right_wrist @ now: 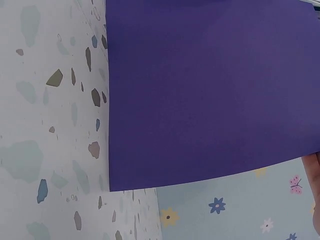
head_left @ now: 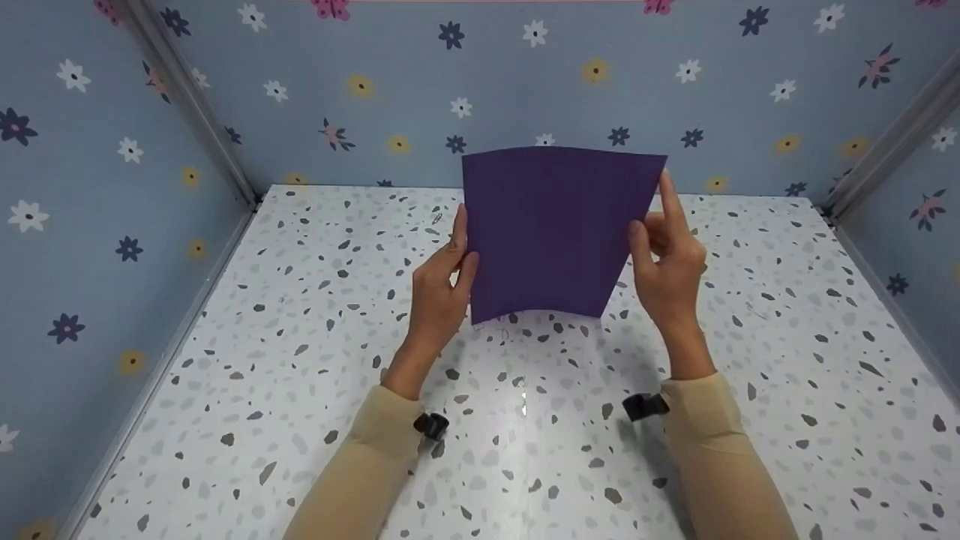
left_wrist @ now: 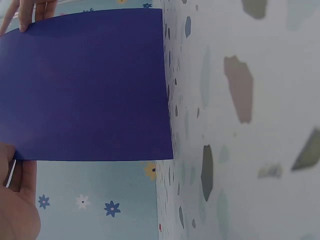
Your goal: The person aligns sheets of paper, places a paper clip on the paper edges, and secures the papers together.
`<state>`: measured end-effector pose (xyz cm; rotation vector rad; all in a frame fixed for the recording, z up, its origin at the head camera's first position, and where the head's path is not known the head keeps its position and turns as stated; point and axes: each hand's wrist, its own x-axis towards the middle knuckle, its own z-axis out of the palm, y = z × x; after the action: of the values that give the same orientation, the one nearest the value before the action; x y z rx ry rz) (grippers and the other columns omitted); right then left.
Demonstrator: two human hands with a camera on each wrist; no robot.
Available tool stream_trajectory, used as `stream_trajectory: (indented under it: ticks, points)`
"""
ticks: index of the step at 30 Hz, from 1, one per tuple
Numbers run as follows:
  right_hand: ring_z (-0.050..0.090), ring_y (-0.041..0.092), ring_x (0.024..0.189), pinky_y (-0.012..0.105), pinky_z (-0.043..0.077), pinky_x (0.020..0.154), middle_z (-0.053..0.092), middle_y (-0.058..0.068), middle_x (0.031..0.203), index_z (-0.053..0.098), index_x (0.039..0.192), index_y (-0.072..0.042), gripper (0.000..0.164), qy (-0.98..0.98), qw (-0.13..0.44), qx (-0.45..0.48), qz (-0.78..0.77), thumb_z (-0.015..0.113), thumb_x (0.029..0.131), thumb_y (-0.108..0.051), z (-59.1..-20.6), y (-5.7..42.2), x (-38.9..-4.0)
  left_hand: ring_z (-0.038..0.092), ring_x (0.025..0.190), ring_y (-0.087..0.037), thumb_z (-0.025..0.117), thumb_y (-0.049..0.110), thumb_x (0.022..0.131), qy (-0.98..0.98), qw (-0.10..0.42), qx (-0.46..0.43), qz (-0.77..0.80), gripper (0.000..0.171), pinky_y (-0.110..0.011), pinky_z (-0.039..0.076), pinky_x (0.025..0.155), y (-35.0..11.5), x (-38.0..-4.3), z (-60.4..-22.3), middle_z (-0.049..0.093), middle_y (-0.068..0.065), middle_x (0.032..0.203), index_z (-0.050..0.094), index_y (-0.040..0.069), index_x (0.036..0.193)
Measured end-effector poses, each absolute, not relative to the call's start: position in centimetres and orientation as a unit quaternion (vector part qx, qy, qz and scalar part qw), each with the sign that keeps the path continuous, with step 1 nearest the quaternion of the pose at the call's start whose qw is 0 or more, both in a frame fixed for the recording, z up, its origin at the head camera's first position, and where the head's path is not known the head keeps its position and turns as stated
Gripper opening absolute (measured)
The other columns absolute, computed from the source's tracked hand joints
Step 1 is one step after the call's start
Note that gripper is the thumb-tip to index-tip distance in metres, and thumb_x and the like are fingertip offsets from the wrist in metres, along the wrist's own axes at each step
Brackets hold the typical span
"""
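A plain purple sheet of paper (head_left: pixel 555 232) is held up between both hands, slightly bowed, its top edge overlapping the back wall in the head view. My left hand (head_left: pixel 441 289) pinches its left edge, thumb on the near face and fingers behind. At the opposite edge my right hand (head_left: pixel 670 266) grips the sheet with the thumb in front and the index finger stretched up toward the top corner. The left wrist view shows the purple sheet (left_wrist: pixel 85 87) spanning both hands. In the right wrist view it fills most of the picture, with part of the right hand (right_wrist: pixel 314 192) at the side.
Below lies a white table (head_left: pixel 300 405) with grey speckles. A blue flowered panel (head_left: pixel 495 82) stands behind it, with similar panels at the left and right sides. Black straps (head_left: pixel 432 427) show at both sleeve cuffs.
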<state>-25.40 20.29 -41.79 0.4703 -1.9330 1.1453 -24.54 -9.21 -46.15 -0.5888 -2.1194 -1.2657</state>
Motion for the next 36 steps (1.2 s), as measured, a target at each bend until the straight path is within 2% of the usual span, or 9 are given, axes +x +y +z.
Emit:
stream_trajectory:
  ticks: [4, 11, 16, 18, 22, 29, 36]
  points:
    - [0.065, 0.007, 0.076, 0.015, 0.051, 0.072, 0.073, 0.011, 0.091, 0.046, 0.161, -0.005, 0.059, -0.77, 0.408, 0.185, 0.454, 0.064, 0.105, -0.003, -41.83, 20.25, -25.43, 0.065, 0.131, -0.022, 0.055, 0.011, 0.112, -0.8, 0.293, -0.217, -0.476, 0.058, -0.032, 0.056, 0.103, -9.21, -24.55, -46.1, 0.062, -0.013, 0.148, 0.033, 0.003, 0.165]
    - [0.064, 0.006, 0.076, 0.014, 0.051, 0.073, 0.073, 0.011, 0.09, 0.046, 0.161, -0.006, 0.059, -0.776, 0.406, 0.181, 0.447, 0.064, 0.105, -0.004, -41.89, 20.24, -25.45, 0.071, 0.111, -0.023, 0.057, 0.011, 0.111, -0.802, 0.297, -0.216, -0.471, 0.059, -0.036, 0.058, 0.094, -9.24, -24.49, -45.91, 0.073, -0.013, 0.125, 0.034, 0.001, 0.164]
    - [0.063, 0.007, 0.076, 0.014, 0.05, 0.072, 0.073, 0.012, 0.09, 0.046, 0.161, -0.005, 0.059, -0.778, 0.407, 0.181, 0.443, 0.064, 0.105, -0.004, -41.94, 20.25, -25.56, 0.069, 0.118, -0.023, 0.057, 0.012, 0.111, -0.805, 0.296, -0.214, -0.468, 0.059, -0.036, 0.058, 0.096, -9.31, -24.51, -45.95, 0.069, -0.013, 0.138, 0.034, 0.0, 0.164]
    - [0.062, 0.007, 0.075, 0.014, 0.049, 0.071, 0.072, 0.012, 0.089, 0.046, 0.161, -0.005, 0.059, -0.779, 0.407, 0.181, 0.442, 0.064, 0.105, -0.003, -41.98, 20.27, -25.59, 0.07, 0.117, -0.023, 0.057, 0.012, 0.111, -0.806, 0.296, -0.213, -0.467, 0.059, -0.036, 0.058, 0.096, -9.31, -24.51, -45.96, 0.07, -0.013, 0.137, 0.034, 0.001, 0.164]
    - [0.062, 0.007, 0.075, 0.014, 0.048, 0.069, 0.072, 0.012, 0.09, 0.046, 0.161, -0.005, 0.059, -0.78, 0.407, 0.178, 0.442, 0.065, 0.105, -0.003, -42.06, 20.29, -25.61, 0.071, 0.112, -0.024, 0.057, 0.011, 0.111, -0.805, 0.297, -0.213, -0.467, 0.058, -0.036, 0.058, 0.095, -9.29, -24.53, -46.06, 0.073, -0.014, 0.125, 0.035, 0.001, 0.164]
    - [0.061, 0.006, 0.075, 0.014, 0.048, 0.069, 0.073, 0.012, 0.09, 0.045, 0.161, -0.007, 0.06, -0.781, 0.403, 0.174, 0.444, 0.064, 0.105, -0.004, -42.09, 20.29, -25.6, 0.071, 0.113, -0.023, 0.056, 0.009, 0.111, -0.805, 0.297, -0.214, -0.467, 0.057, -0.034, 0.058, 0.096, -9.25, -24.6, -46.22, 0.073, -0.015, 0.125, 0.036, 0.001, 0.163]
    - [0.062, 0.006, 0.075, 0.014, 0.049, 0.07, 0.072, 0.012, 0.09, 0.045, 0.162, -0.007, 0.06, -0.781, 0.398, 0.178, 0.448, 0.064, 0.105, -0.003, -42.14, 20.25, -25.65, 0.071, 0.102, -0.023, 0.057, 0.009, 0.11, -0.806, 0.298, -0.207, -0.468, 0.057, -0.036, 0.059, 0.09, -9.25, -24.56, -46.25, 0.074, -0.014, 0.111, 0.037, 0.001, 0.163]
